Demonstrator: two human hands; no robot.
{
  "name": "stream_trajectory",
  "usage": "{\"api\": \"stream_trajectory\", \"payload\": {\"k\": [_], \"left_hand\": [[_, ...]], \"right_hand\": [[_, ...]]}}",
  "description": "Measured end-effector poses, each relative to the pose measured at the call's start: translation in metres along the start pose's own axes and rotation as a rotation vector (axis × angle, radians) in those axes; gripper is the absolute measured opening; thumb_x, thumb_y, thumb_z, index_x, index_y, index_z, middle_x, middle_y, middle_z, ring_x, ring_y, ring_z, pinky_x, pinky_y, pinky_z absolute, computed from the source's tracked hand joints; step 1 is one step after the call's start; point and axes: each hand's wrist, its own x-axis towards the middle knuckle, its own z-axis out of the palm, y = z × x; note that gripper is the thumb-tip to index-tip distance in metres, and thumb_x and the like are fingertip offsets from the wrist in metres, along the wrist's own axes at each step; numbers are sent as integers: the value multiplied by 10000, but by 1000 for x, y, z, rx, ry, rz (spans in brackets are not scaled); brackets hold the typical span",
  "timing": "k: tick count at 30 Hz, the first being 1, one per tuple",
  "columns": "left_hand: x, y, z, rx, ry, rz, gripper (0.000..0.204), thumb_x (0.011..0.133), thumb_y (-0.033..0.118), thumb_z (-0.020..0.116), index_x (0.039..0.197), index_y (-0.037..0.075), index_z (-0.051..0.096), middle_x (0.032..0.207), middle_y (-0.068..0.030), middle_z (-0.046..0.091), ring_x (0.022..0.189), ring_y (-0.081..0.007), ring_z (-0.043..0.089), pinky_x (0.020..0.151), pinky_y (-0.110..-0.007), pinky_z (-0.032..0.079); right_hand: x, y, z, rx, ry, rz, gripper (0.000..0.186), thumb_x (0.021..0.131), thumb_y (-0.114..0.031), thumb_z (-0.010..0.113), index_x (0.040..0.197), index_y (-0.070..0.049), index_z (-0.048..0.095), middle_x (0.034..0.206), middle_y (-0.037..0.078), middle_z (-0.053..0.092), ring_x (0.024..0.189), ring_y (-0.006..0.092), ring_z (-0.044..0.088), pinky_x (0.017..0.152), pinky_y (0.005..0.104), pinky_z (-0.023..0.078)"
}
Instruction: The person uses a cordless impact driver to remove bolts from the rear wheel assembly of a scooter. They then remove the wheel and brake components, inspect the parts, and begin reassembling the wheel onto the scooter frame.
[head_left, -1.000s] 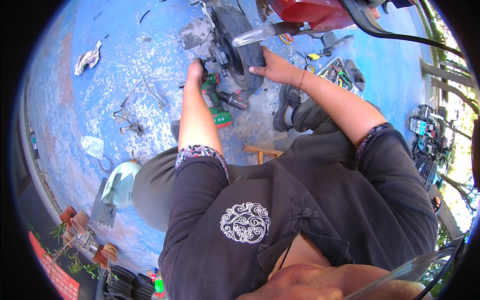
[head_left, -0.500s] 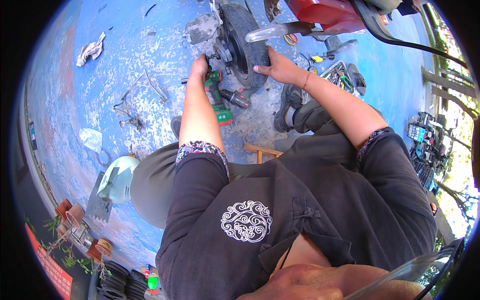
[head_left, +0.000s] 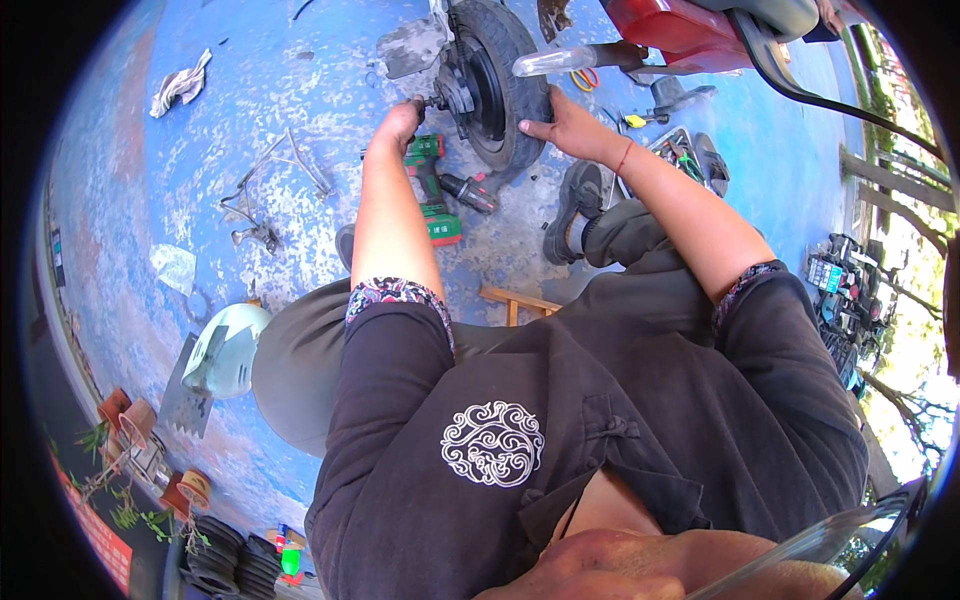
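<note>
Wheel (head_left: 487,92) at top center. Right hand (head_left: 574,126) clamped on its right edge; left hand (head_left: 400,122) at axle (head_left: 434,102), left side, can't tell grip.

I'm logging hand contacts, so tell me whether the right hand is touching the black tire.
Touching: the head view shows the right hand at the black tire, its thumb lying on the rubber.

Gripped a black-tyred wheel (head_left: 488,92) with the right hand (head_left: 574,127) and set the left hand (head_left: 399,123) at its axle end (head_left: 430,103), above a worn blue floor (head_left: 310,95). Had a green-and-black power drill (head_left: 430,186) near the left hand, a crumpled cloth (head_left: 182,85) farther left and a red vehicle body (head_left: 685,38) at upper right.
</note>
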Motion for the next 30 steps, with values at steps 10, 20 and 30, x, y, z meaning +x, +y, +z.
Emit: {"api": "stream_trajectory", "payload": {"k": [10,20,30], "left_hand": [[-4,15,21,-12,120,-79,476,1026,527,400,740,166,522,543,28,398,446,-132,336,454,-298,249],[-7,4,26,215,231,433,487,989,466,522,1039,-14,587,1018,-151,667,926,-266,600,845,-377,467],[23,17,36,242,187,7,520,990,519,484,797,63,643,605,-36,506,528,-178,442,498,-346,319]], "right_hand": [[0,0,-20,-50,-95,86,825,936,-333,693,1474,89,232,1438,237,473,1347,280,458,1130,368,345],[5,21,-24,-78,-1,86,864,882,-411,726,1409,126,301,1350,292,522,1279,342,519,1086,383,392],[2,36,-34,79,63,177,867,834,-458,773,1319,154,397,1266,280,593,1219,323,584,1027,373,456]]}}
